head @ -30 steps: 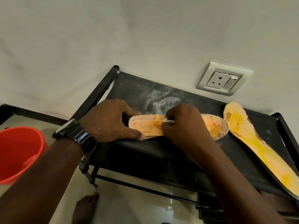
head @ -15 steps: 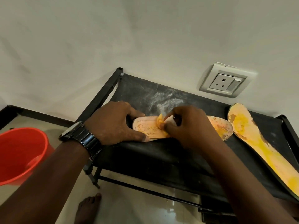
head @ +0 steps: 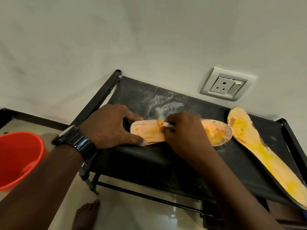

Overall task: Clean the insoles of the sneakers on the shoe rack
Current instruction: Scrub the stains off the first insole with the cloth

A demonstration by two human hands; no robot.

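The insole [head: 149,134] being worked on lies flat across the top shelf of the black shoe rack [head: 149,165], heel end to the left and toe end to the right. Its orange face is up, with faint printed lettering near the heel and patchy yellow wear toward the toe. The left hand [head: 109,127] closes its grip on the heel end: the fingers curl over the far edge and the thumb presses along the near edge, pinning it to the shelf. The right hand [head: 182,135] sits over the middle of the insole, its grip pinched tight round a white-handled tool [head: 167,125]. The tool's tip meets the insole at a small lump of yellow-orange paste [head: 160,121]; it may be a small brush, though the working end is hidden. A dark metal watch [head: 78,143] is on the left wrist.

Just right of the toe end, a second insole [head: 259,146] lies on the same shelf with its yellow-stained face up, angled from the back wall toward the near right corner. White powder [head: 164,107] dusts the shelf fabric behind the hands. A white wall socket [head: 226,84] is set in the pale wall above the rack. On the floor to the left stands a red bucket [head: 20,155], and a bare foot [head: 86,214] shows below the rack's lower bar
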